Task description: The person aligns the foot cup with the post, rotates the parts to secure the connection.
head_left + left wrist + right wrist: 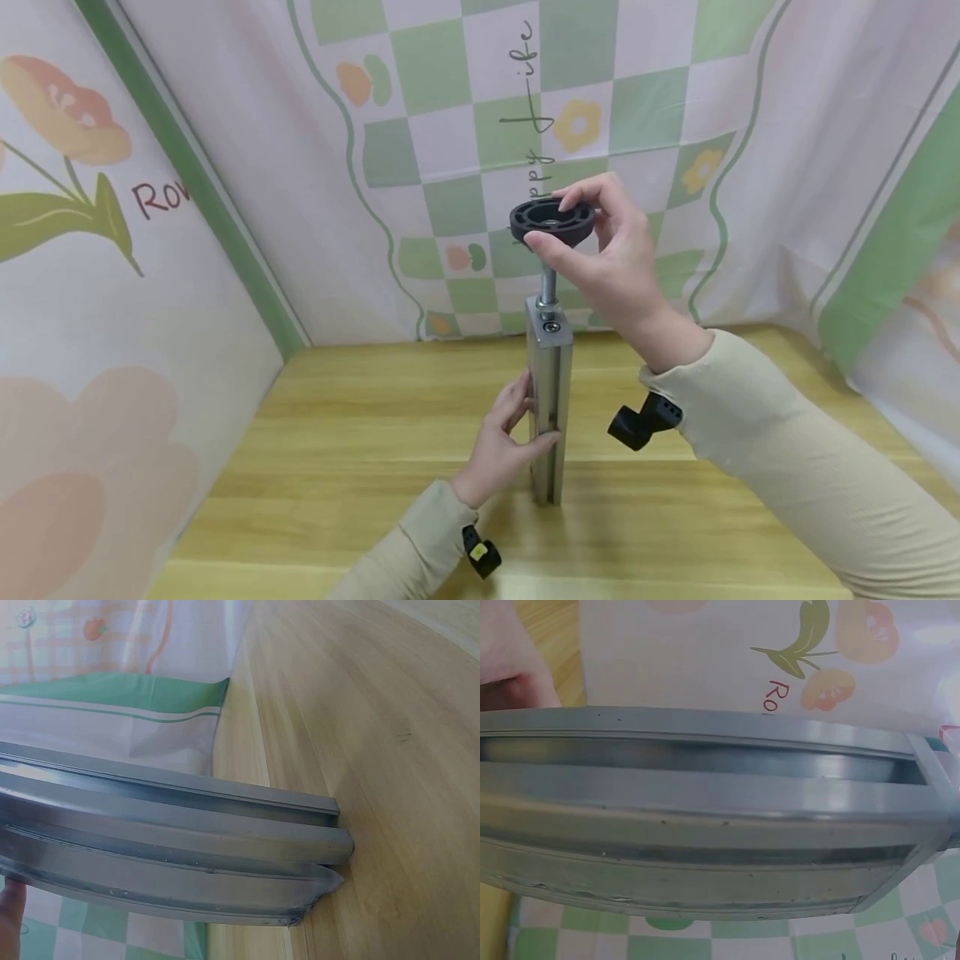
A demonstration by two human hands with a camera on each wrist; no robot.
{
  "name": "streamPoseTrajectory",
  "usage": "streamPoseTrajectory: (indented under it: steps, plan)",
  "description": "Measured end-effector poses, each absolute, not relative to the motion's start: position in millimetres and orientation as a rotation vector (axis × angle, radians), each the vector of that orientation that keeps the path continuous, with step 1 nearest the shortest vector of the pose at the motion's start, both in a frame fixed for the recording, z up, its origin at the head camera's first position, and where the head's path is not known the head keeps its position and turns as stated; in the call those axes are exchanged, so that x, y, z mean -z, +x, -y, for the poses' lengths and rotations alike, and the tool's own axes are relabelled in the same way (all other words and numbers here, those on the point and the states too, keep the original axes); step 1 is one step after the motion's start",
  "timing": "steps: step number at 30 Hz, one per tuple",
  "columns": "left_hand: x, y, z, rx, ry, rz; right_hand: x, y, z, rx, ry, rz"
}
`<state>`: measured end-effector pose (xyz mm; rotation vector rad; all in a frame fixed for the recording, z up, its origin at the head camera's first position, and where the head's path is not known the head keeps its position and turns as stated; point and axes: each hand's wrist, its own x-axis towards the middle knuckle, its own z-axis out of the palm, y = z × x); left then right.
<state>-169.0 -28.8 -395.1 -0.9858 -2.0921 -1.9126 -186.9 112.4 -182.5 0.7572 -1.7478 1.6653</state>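
Note:
A grey aluminium profile [546,392] with long slots stands upright on the wooden table. On its top end sits a metal plate with a screw head, from which a threaded rod [549,283] with a nut rises. The rod carries a round black levelling foot [558,237], its ribbed hollow side facing up. My right hand [618,250] pinches this foot at the rim between thumb and fingers. Lower down, my left hand [498,446] grips the profile, thumb on the near side and fingers at the left. In the left wrist view, the profile's lower end [322,847] meets the table.
Wooden table [360,433] surrounds the profile. Printed cloth [435,150] with green checks hangs behind, and a flower-printed panel [172,275] stands at the left. Black camera mounts [633,427] are on both wrists.

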Motion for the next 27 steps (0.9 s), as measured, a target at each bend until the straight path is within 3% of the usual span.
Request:
streamPoseTrajectory:
  steps: [15, 27]
  plan:
    - [394, -169, 30, 1.895, -0.970, 2.107, 185, -186, -105, -1.337, 0.684, 1.748]
    - [394, -168, 29, 1.924, -0.956, 2.114, 196, -205, -114, -1.904, 1.058, 1.469]
